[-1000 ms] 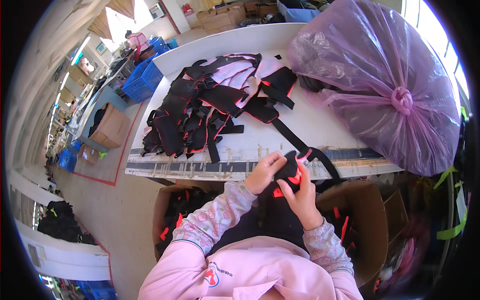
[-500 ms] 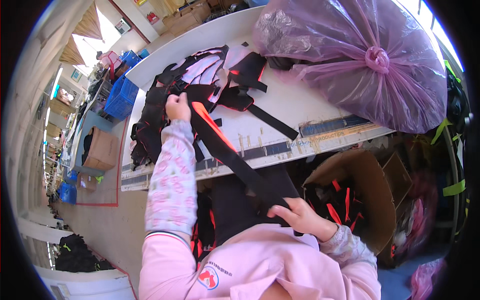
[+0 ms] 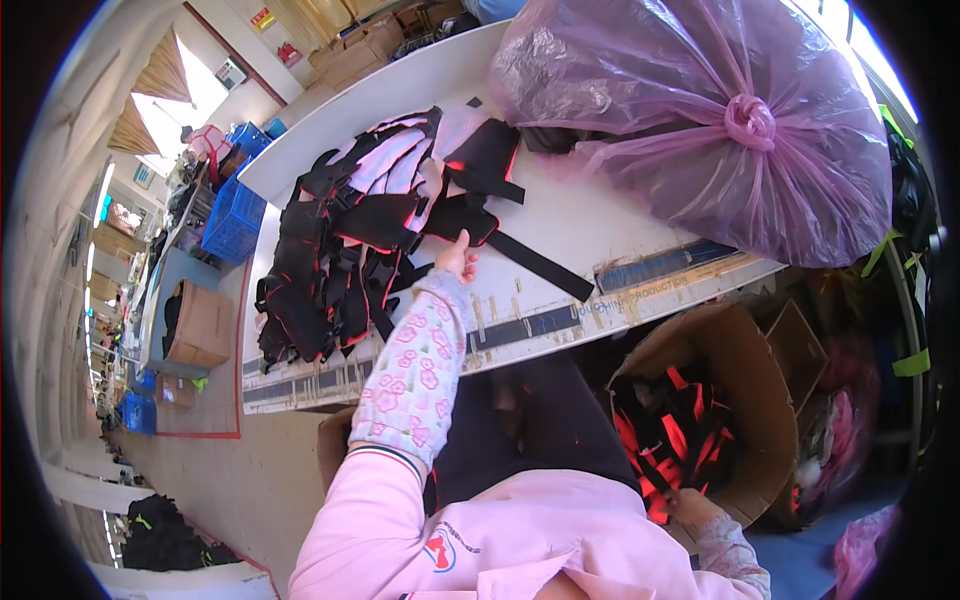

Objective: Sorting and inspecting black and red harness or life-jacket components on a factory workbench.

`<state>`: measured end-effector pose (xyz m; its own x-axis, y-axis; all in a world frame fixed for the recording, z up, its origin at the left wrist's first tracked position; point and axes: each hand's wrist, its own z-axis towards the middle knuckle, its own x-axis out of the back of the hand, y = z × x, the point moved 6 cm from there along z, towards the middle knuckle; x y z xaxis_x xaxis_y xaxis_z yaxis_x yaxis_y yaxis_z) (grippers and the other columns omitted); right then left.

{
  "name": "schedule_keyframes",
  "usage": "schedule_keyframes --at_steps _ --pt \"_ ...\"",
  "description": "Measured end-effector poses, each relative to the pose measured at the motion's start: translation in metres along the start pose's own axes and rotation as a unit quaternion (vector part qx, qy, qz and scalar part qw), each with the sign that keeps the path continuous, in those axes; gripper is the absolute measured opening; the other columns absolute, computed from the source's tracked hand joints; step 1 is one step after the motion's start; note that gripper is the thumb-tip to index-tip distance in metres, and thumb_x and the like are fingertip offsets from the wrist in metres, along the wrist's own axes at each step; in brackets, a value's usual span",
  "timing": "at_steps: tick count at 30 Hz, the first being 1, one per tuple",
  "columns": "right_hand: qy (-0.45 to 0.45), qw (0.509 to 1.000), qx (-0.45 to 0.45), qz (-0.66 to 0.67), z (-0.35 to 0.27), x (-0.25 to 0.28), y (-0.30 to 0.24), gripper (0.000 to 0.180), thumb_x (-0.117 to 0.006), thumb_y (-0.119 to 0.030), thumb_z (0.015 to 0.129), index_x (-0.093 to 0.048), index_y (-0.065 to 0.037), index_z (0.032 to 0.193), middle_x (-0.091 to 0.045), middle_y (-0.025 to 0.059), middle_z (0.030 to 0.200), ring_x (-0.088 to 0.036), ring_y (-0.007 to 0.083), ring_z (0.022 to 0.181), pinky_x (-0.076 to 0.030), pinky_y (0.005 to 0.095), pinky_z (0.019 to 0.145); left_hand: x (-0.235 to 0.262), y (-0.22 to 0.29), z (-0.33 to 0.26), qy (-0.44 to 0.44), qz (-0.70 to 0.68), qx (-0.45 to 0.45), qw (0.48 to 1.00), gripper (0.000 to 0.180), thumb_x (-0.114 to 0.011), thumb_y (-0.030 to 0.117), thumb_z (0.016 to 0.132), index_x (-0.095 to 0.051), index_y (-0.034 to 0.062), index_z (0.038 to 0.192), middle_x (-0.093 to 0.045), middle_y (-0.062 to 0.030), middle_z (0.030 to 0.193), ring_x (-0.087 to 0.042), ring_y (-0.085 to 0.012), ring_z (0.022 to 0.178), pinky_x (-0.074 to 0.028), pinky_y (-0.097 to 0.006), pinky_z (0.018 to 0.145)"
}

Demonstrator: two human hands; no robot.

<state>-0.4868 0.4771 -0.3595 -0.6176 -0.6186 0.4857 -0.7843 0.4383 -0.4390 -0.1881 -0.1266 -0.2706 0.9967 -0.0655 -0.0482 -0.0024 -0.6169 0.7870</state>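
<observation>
My left hand (image 3: 460, 258) is at the near edge of a black padded piece (image 3: 462, 218) with orange edging, on the white table. Its fingers are closed at that edge. From this piece a flat black strap (image 3: 545, 268) runs toward the table's front. More black padded pieces (image 3: 300, 260) lie heaped to the left, with pale pinkish pieces (image 3: 390, 160) behind. Low on the right, my right hand (image 3: 695, 507) is at the near rim of a cardboard box (image 3: 745, 365), fingers closed around the end of a black-and-orange strap (image 3: 655, 480); shade partly hides the grip.
A large knotted purple plastic bag (image 3: 690, 130) fills the right side of the white table (image 3: 550, 190). Blue crates (image 3: 235, 215) and a brown carton (image 3: 198, 325) stand at the left. A dark pile (image 3: 165, 535) lies on the floor at lower left.
The black-and-orange strap stretched between my hands has left the table edge. My right hand moved down to the box; my left moved right and nearer, to the padded piece.
</observation>
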Motion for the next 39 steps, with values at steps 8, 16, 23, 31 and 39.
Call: schedule_keyframes --at_steps 8,16,23,31,39 --pt "0.241 0.953 0.1 0.154 0.026 0.157 -0.104 0.029 -0.064 -0.018 0.079 -0.062 0.0 0.101 -0.064 0.0216 0.088 -0.062 0.0374 0.083 -0.049 0.0409 0.072 -0.034 -0.01 -0.079 -0.056 -0.121 -0.078 0.988 0.014 -0.057 0.018 0.085 -0.047 0.0146 0.076 -0.031 0.0032 0.053 -0.032 -0.0103 0.043 -0.026 -0.028 0.042" --pt "0.416 0.82 0.337 0.201 0.071 0.288 -0.25 0.03 -0.06 -0.003 0.082 -0.056 -0.002 0.111 -0.059 0.0181 0.108 -0.059 0.033 0.096 -0.048 0.0356 0.079 -0.036 0.012 -0.255 -0.279 0.214 -0.071 0.933 0.016 -0.055 0.008 0.083 -0.047 0.0062 0.069 -0.045 0.0021 0.057 -0.044 -0.0123 0.049 -0.037 -0.029 0.047" --pt "0.389 0.78 0.475 0.123 0.078 0.305 -0.349 0.061 -0.064 0.0 0.076 -0.041 -0.008 0.131 -0.043 0.0163 0.133 -0.039 0.0332 0.126 -0.034 0.0373 0.102 -0.04 0.089 -0.343 -0.326 0.662 -0.344 0.581 0.013 -0.055 0.016 0.072 -0.055 0.0032 0.073 -0.051 -0.0163 0.063 -0.054 -0.0317 0.059 -0.042 -0.039 0.055" --pt "0.002 0.789 0.466 0.401 0.113 0.284 -0.355 0.047 -0.06 -0.005 0.084 -0.045 -0.002 0.128 -0.06 0.0083 0.109 -0.059 0.0184 0.098 -0.05 0.0294 0.077 -0.06 0.19 -0.342 -0.032 0.71 -0.581 0.398 0.008 -0.061 0.015 0.074 -0.058 0.0101 0.08 -0.057 -0.0093 0.084 -0.057 -0.0267 0.084 -0.043 -0.04 0.076" --pt "0.25 0.84 0.252 0.411 0.141 0.25 -0.318 0.043 -0.062 -0.008 0.083 -0.043 -0.001 0.122 -0.064 0.015 0.088 -0.061 0.0196 0.055 -0.049 0.0272 0.049 -0.064 0.063 -0.208 -0.08 0.444 -0.604 0.657 0.03 -0.07 0.028 0.07 -0.062 0.0047 0.087 -0.06 -0.013 0.084 -0.056 -0.0316 0.085 -0.043 -0.042 0.082"
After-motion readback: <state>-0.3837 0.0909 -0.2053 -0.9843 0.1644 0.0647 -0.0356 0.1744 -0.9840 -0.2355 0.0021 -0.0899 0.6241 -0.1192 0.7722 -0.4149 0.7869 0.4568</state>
